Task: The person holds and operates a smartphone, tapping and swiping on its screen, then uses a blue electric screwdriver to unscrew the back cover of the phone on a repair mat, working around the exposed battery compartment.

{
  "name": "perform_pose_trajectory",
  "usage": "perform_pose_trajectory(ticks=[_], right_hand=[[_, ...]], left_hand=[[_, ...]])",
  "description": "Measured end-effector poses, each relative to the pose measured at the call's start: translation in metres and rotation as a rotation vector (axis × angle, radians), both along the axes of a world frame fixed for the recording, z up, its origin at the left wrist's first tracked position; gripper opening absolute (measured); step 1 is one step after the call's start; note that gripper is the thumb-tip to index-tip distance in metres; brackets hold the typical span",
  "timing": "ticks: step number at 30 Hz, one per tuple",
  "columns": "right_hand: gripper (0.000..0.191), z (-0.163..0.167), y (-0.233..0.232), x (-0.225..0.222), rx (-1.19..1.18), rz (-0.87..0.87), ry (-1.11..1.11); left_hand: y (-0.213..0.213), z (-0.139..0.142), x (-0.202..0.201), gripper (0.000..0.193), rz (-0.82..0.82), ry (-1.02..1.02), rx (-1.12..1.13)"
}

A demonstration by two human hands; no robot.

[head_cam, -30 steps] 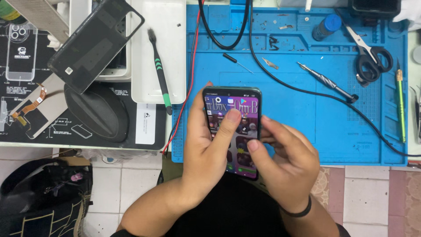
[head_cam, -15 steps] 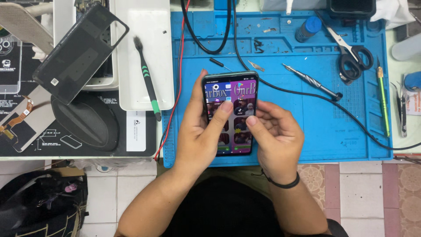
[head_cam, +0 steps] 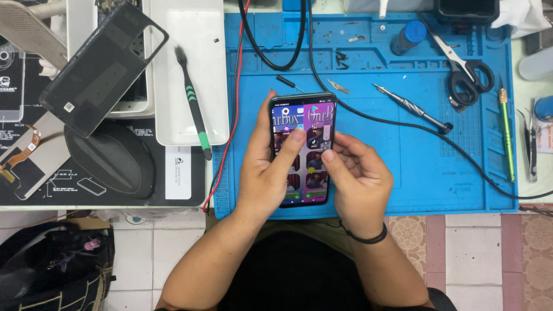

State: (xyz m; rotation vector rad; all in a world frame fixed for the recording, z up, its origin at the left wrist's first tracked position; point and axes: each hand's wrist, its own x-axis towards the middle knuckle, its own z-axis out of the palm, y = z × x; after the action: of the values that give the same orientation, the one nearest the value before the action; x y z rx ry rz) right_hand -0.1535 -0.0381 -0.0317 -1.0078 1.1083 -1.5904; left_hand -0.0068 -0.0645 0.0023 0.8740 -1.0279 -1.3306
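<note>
A smartphone (head_cam: 303, 118) with a lit, colourful screen is held upright over the blue work mat (head_cam: 415, 155). My left hand (head_cam: 265, 173) wraps its left edge, and the thumb lies across the screen. My right hand (head_cam: 360, 175) supports the lower right side, thumb tip touching the screen near the middle. A black band circles my right wrist.
Screwdriver (head_cam: 412, 107), scissors (head_cam: 466, 75), black cable (head_cam: 403, 124) and a blue-capped bottle (head_cam: 409, 35) lie on the mat. A white tray (head_cam: 190, 69) with a green-handled brush (head_cam: 193, 109), a dark phone back cover (head_cam: 103, 66) and a black pad (head_cam: 106, 158) sit left. A black bag (head_cam: 52, 270) rests on the tiled floor.
The phone and both hands have risen slightly up the mat. The screen content has changed to larger banner graphics at the top. My left thumb has shifted on the screen.
</note>
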Motion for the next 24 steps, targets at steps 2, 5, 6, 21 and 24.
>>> perform_pose_trajectory(ticks=[2, 5, 6, 21, 24], right_hand=[[0.033, -0.0007, -0.0005, -0.0005, 0.005, 0.012, -0.003], [0.034, -0.002, 0.0002, -0.0021, 0.009, 0.02, -0.004], [0.034, -0.0028, 0.0007, -0.002, 0.009, 0.023, -0.005], [0.045, -0.0088, 0.0017, -0.007, 0.031, 0.05, -0.007], [0.048, -0.0074, 0.0022, -0.0059, -0.006, 0.045, -0.01]], left_hand=[[-0.0002, 0.0003, 0.0007, 0.067, -0.004, 0.019, 0.024], [-0.0004, 0.0008, 0.0006, 0.066, -0.004, 0.004, 0.018], [-0.0002, 0.0009, 0.0013, 0.066, -0.001, -0.008, 0.009], [0.0006, -0.0001, 0.0035, 0.068, -0.039, -0.001, 0.049], [0.001, 0.0007, 0.0036, 0.067, -0.044, 0.018, 0.056]])
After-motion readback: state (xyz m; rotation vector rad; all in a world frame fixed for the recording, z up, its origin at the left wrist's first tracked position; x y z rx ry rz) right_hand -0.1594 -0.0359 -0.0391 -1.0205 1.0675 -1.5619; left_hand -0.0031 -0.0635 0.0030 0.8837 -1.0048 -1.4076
